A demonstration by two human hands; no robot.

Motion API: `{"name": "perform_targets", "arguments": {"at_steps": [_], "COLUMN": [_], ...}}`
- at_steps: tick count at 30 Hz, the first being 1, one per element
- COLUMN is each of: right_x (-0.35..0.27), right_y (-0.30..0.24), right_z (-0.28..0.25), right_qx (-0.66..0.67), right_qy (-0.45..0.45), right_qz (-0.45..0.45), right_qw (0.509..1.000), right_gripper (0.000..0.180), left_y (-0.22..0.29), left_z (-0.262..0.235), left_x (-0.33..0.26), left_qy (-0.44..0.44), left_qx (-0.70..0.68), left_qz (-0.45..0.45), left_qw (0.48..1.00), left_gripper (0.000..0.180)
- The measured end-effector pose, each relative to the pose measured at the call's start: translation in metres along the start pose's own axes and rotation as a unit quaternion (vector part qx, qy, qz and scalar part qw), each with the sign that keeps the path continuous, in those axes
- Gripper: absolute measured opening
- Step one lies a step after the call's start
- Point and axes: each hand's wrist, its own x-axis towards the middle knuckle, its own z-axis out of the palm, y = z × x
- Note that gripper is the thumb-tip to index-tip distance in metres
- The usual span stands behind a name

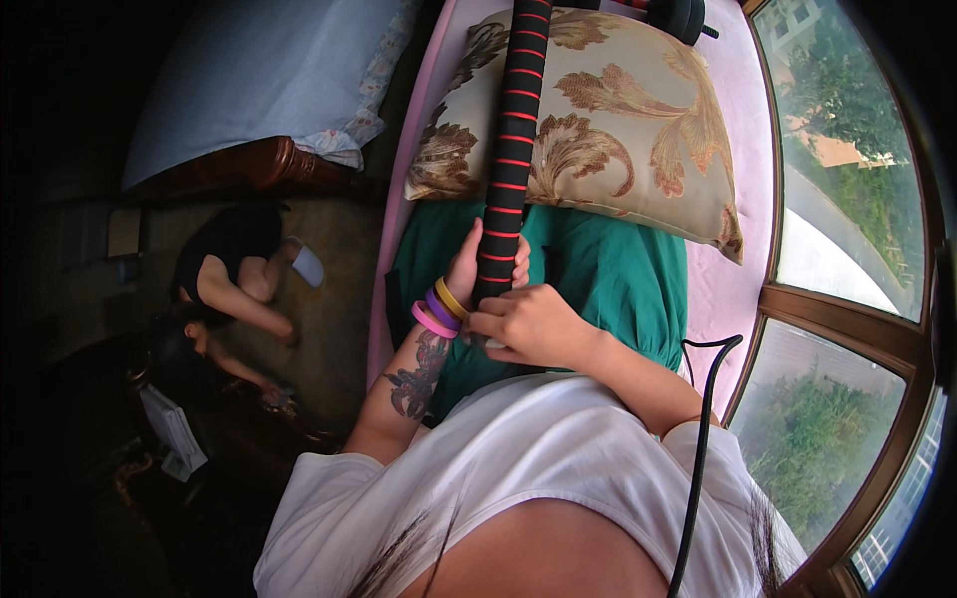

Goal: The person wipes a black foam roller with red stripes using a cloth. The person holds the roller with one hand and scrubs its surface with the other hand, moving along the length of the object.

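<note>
While the left hand [463, 276] wraps around one black foam-covered bar [517, 130] with red rings, near its lower end, the right hand [535, 324] sits just below, fingers curled in; whether it grips anything is hidden. The bar extends away above two legs in green trousers [618, 274] and across one leaf-patterned pillow [638, 120]. Three wristbands [445, 310], yellow, purple and pink, circle the left wrist. One black cable [698, 468] hangs at right; one other person [234, 264] crouches on the floor at left.

Daylight from windows [845, 324]; dim left side, perhaps blurred
</note>
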Motion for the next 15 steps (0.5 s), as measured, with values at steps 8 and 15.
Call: {"name": "perform_targets", "arguments": {"at_steps": [8,15], "right_x": [0.004,0.011], "right_y": [0.014,0.033], "right_z": [-0.019,-0.031], "right_qx": [0.008,-0.061], "right_qy": [0.149,0.24], "right_qz": [0.084,0.167], "right_qw": [0.985,0.954], "right_gripper": [0.032,0.03], "left_y": [-0.001,-0.002], "left_z": [-0.013,-0.006], "left_x": [-0.004,-0.004], "left_qy": [0.072,0.056], "left_qx": [-0.038,-0.002], "left_qz": [0.015,0.017], "left_qw": [0.997,0.998], "left_gripper": [0.056,0.057]}}
